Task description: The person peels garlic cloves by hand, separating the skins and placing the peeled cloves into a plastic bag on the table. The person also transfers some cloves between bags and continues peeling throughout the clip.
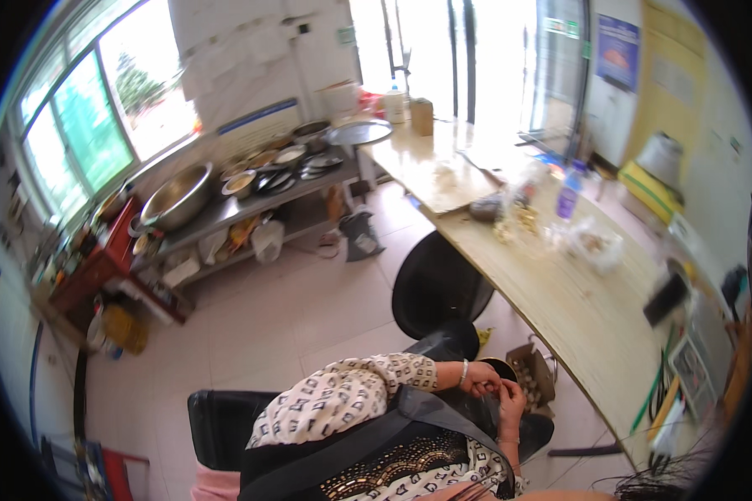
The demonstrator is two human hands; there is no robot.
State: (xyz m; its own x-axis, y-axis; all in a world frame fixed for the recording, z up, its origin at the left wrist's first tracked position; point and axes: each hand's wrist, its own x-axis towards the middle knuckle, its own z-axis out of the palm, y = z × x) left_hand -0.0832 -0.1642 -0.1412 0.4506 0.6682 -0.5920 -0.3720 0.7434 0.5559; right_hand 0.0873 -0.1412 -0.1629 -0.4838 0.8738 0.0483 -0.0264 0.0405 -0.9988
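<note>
My left hand (478,379), with a bracelet at the wrist, has its fingers curled in front of my lap. My right hand (512,402) is beside it, fingertips meeting those of the left. Whatever may be between the fingers is too small and blurred to make out. Just beyond the hands is a dark round container (500,368) with a light rim, partly hidden by them. Next to it stands an open cardboard box (542,374) with several small pale round pieces, possibly garlic.
A long wooden table (539,294) holds plastic bags (595,245), a purple-labelled bottle (566,195) and a dark phone-like object (666,299). A large black round lid or pan (435,285) leans below its edge. Across the floor, a metal bench (225,219) bears a big metal basin (178,195) and bowls.
</note>
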